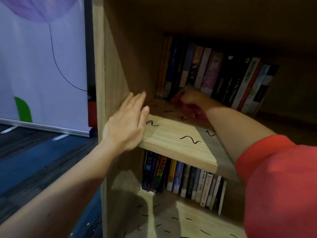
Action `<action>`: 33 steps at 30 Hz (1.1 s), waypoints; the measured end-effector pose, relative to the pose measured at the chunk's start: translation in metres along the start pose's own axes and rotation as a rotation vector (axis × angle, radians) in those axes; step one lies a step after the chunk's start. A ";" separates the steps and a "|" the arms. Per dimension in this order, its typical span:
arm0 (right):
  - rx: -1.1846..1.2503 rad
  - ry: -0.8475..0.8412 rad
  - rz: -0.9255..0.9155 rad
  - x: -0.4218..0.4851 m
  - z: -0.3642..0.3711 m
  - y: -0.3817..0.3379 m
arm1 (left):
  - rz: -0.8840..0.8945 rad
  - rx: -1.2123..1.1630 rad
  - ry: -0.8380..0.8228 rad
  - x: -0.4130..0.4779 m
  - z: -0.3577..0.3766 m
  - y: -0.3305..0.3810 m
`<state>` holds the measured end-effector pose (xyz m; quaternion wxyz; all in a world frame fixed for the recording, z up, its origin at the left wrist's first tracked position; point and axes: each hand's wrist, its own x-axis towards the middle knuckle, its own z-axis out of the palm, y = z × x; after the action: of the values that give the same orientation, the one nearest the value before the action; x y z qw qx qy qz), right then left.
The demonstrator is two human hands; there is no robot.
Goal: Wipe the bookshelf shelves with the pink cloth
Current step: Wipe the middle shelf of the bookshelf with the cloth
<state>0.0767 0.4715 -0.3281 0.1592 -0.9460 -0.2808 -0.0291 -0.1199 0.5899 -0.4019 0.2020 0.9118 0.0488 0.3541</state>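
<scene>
Middle shelf point(175, 134) of the bookshelf point(116, 66) during wiping. The pink cloth point(190, 109) is bunched on the board at the back left, just in front of the upper row of books point(223, 78). It is gripped by the right hand point(190, 96), whose fingers are curled round it. The left hand point(127, 124) is held flat, fingers straight and together, at the front left corner of the board, and nothing is held in it; whether it is pressed against the wood cannot be told. Black squiggles point(190, 140) are seen across the front and middle of this board, so the wiping is judged to be at an early stage here. The lower shelf point(180, 219) is likewise scattered with black marks and is judged not yet wiped. Each compartment is occupied at the back by a row of upright books, the lower row point(185, 179) leaning slightly.
</scene>
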 end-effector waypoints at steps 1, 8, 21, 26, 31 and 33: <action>0.030 -0.038 -0.042 0.001 0.000 -0.007 | 0.001 -0.003 0.001 0.000 0.000 0.000; 0.124 -0.151 -0.309 -0.039 0.005 -0.044 | -0.013 -0.037 -0.001 -0.003 -0.004 0.004; 0.023 0.187 -0.531 -0.230 0.014 -0.031 | -0.080 -0.201 -0.085 -0.009 -0.020 0.015; -0.079 0.425 -0.567 -0.272 0.049 -0.010 | -0.005 -0.105 -0.176 -0.057 -0.014 0.008; -0.007 0.703 -0.563 -0.269 0.064 -0.023 | -0.009 0.079 -0.168 -0.077 -0.010 0.001; -0.040 0.822 -0.509 -0.261 0.072 -0.026 | -0.016 0.115 -0.144 -0.077 -0.008 0.005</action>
<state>-0.1597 0.3787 -0.4263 0.2264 -0.7603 -0.4167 -0.4440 -0.1829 0.5698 -0.4427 0.1553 0.9446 0.0618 0.2827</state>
